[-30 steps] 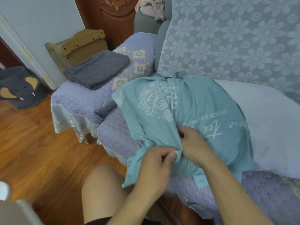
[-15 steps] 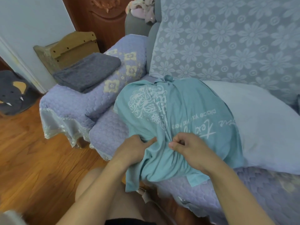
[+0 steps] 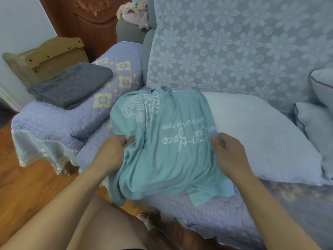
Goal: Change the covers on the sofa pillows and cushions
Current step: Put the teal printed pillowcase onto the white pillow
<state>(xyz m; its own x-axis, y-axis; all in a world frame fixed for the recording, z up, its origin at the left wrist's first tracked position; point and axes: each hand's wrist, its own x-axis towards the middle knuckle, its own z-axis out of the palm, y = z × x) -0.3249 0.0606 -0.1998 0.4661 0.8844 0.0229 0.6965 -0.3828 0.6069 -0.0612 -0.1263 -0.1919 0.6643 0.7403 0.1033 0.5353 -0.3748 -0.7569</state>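
Note:
A teal pillow cover [image 3: 162, 159] with white printed lettering and a leaf pattern lies bunched over the near end of a bare white pillow [image 3: 261, 138] on the sofa seat. My left hand [image 3: 111, 152] grips the cover's left side. My right hand [image 3: 228, 152] grips its right edge, where the cover meets the white pillow. The cover's loose hem hangs over the front of the lavender quilted seat [image 3: 207, 219]. How far the pillow reaches inside the cover is hidden.
A folded grey cloth [image 3: 70, 85] lies on the lavender-covered armrest [image 3: 54, 121]. Two pale cushions [image 3: 319, 114] lean at the right. The floral backrest [image 3: 234, 46] stands behind. A wooden rack [image 3: 45, 58] and wood floor [image 3: 23, 186] are on the left; my bare knee [image 3: 100, 222] is below.
Both hands were together at the cover's near middle; now they are spread apart to its left and right sides, and the cover lies flatter and wider over the pillow.

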